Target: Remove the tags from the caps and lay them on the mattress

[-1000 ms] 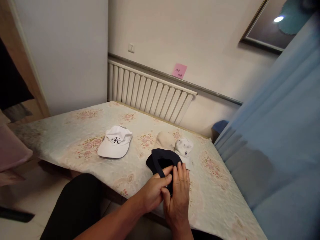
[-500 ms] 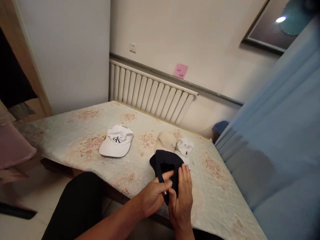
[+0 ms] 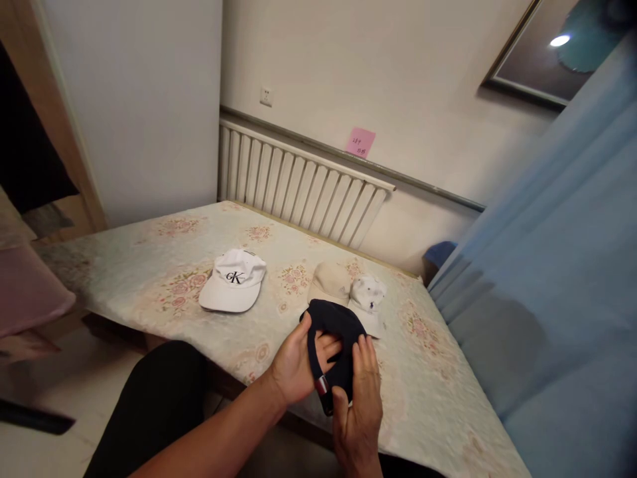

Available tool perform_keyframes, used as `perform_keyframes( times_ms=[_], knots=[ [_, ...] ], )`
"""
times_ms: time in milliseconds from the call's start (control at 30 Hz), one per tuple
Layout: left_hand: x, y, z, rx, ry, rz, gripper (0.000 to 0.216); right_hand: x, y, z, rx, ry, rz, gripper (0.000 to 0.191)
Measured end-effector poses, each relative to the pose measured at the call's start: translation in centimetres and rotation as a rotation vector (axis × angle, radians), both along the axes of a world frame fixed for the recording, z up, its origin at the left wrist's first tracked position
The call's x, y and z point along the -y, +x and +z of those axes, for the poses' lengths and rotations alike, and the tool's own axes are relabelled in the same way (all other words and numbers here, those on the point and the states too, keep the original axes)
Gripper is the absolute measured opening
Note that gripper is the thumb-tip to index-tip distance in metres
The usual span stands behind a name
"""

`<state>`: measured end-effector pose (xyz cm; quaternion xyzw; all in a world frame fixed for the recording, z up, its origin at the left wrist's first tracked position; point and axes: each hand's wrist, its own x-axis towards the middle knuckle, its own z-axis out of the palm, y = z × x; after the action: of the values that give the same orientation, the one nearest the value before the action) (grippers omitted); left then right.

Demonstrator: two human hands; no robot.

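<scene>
A dark navy baseball cap (image 3: pixel 343 325) is held above the near edge of the bed, its back opening and strap with a metal buckle turned toward me. My left hand (image 3: pixel 298 365) grips its left side, thumb on the outer edge and fingers showing through the back opening. On the right side, my right hand (image 3: pixel 361 405) presses the cap between thumb and fingers. Just beyond it lie a beige cap (image 3: pixel 328 282) and a white cap with a small dark logo (image 3: pixel 367 292), side by side. Farther left rests a white cap with black letters (image 3: pixel 235 279).
The caps lie on a bed with a flowered cover (image 3: pixel 259 232). Behind it are a white radiator (image 3: pixel 298 182) and a wall. A blue curtain (image 3: pixel 542 265) hangs along the right side. Pink cloth (image 3: pixel 32 285) is at the far left.
My left thumb has moved from the strap's lower part up to the cap's left edge, and the buckle now shows. My right hand stays on the cap's right side.
</scene>
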<state>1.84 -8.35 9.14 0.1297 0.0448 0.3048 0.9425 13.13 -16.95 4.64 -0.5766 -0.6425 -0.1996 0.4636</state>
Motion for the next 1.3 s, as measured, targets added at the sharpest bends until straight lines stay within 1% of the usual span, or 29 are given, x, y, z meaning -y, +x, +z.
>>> perform_keyframes(
  times_ms=[200, 300, 433, 500, 633, 800, 967, 1133, 1300],
  knots=[
    [-1.4, 0.0, 0.4, -0.009, -0.003, -0.03, 0.045, 0.5, 0.0, -0.1, 0.013, -0.013, -0.006, 0.066],
    [-2.0, 0.1, 0.5, -0.045, 0.014, -0.095, 0.048, 0.8, 0.2, -0.3, 0.031, -0.028, 0.001, 0.066],
    [-2.5, 0.5, 0.2, -0.147, 0.026, -0.178, 0.052, 1.0, 0.4, -0.6, 0.054, -0.047, -0.004, 0.066],
    [-2.5, 0.7, 0.1, -0.144, 0.037, -0.158, 0.047, 1.2, 0.4, -0.6, 0.04, -0.049, -0.007, 0.066],
    [-1.8, 0.7, 0.2, -0.111, 0.035, -0.057, 0.036, 1.4, 0.4, -0.2, -0.034, -0.049, -0.014, 0.062],
    [-1.1, 0.3, 0.2, -0.113, 0.01, -0.054, 0.026, 1.6, 0.6, 0.0, -0.067, -0.046, -0.032, 0.061],
    [-0.8, 0.1, 0.2, -0.068, 0.002, -0.004, 0.038, 1.7, 0.7, 0.1, -0.052, -0.046, -0.06, 0.062],
    [-0.5, -0.1, 0.7, -0.047, -0.025, -0.039, 0.035, 1.4, 0.5, 0.4, 0.029, -0.044, -0.048, 0.063],
    [0.0, -0.2, 1.2, -0.125, -0.049, -0.074, 0.039, 1.1, 0.0, 1.5, 0.108, -0.03, -0.037, 0.066]
  ],
)
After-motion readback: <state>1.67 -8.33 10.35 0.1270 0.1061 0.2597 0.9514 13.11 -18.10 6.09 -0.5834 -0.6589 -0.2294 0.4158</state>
